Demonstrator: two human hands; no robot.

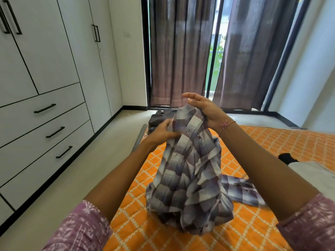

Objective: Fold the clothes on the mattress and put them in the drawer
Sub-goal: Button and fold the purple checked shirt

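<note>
Bedroom with white wardrobe doors and three drawers (45,131) down the left wall, all closed, brown curtains (183,51) at the far end, and a mattress (272,142) under an orange diamond-pattern cover.

Both hands are up holding a plaid shirt (188,171) by its collar end. The left hand (163,132) is pinching the fabric near the collar, and the right hand (204,111) grips the top edge with the lower fingers while the upper ones stick out loose. Most of the shirt hangs down and bunches on the mattress, with one sleeve trailing off to the right.

Looks to me like the very start of folding this one: just finding the collar and shoulders. Next it probably needs a shake-out and laying flat, since it's pretty crumpled.

Some dark clothes (161,116) sit at the far edge of the mattress, partly behind the shirt, so I can't tell if they're folded. Something black (286,157) and something white (311,176) at the right are cut off by the arm. Can't tell which drawer is meant either.
</note>
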